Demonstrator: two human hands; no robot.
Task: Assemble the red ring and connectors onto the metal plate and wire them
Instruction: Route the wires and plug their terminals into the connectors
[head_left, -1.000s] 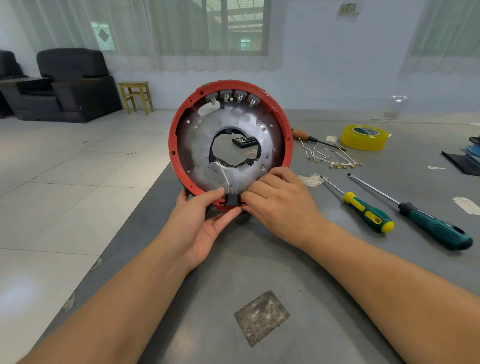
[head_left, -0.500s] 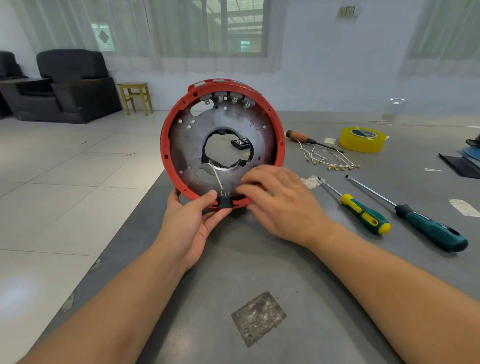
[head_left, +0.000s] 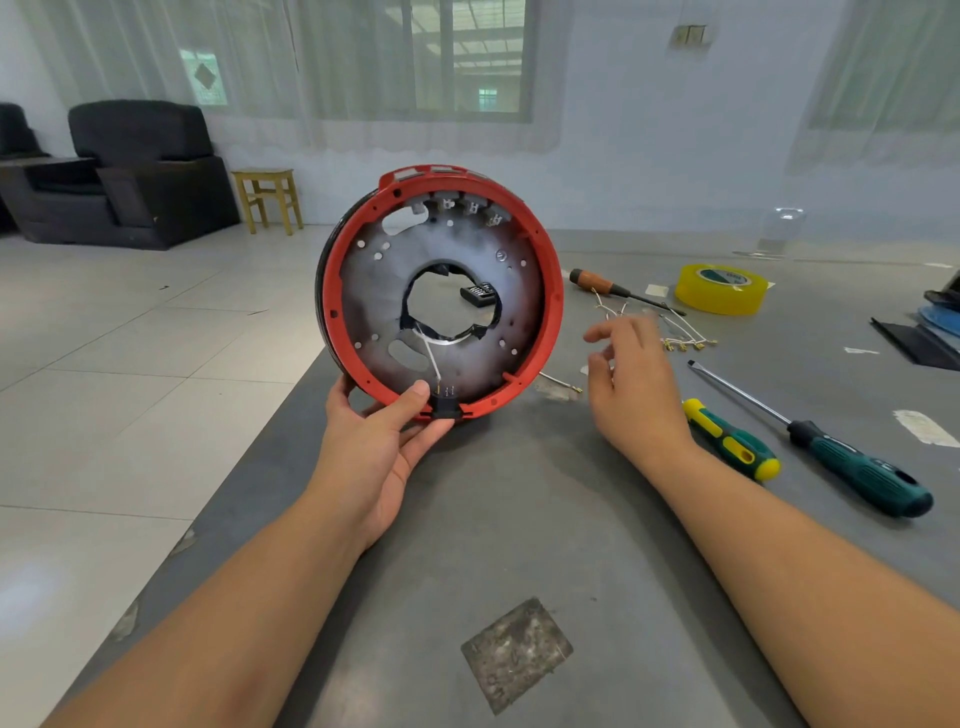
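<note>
Red ring (head_left: 550, 291) seated around the metal plate (head_left: 519, 312), held upright on its edge at the near-left part of the grey surface (head_left: 519, 519). Left hand (head_left: 374, 447) gripping the bottom rim, thumb pressed just beside the black connector (head_left: 445, 404) clipped into the rim there. One white wire (head_left: 430, 356) running from the plate's centre hole down to that connector's pins. More connectors (head_left: 470, 207) in a row inside the top of the ring, apparently without wires yet. Right hand (head_left: 634, 384) off the ring, fingers spread and loose, holding nothing, hovering above the surface near the loose wires (head_left: 680, 340) with metal terminals at their ends. Beyond those, a wooden-handled screwdriver (head_left: 597, 283) and a roll of yellow tape (head_left: 721, 288); nearer, a green-yellow screwdriver (head_left: 732, 447) and a long teal screwdriver (head_left: 862, 475). Step in hand, by the look of it: wiring, with ring and connectors mounted and a fresh wire being fetched. Next move likely calls for a fine pinch on a single thin wire, separating it from the tangle, then lining its terminal up with a small pin while keeping the ring steady and upright. Which pin comes next, impossible to tell.
</note>
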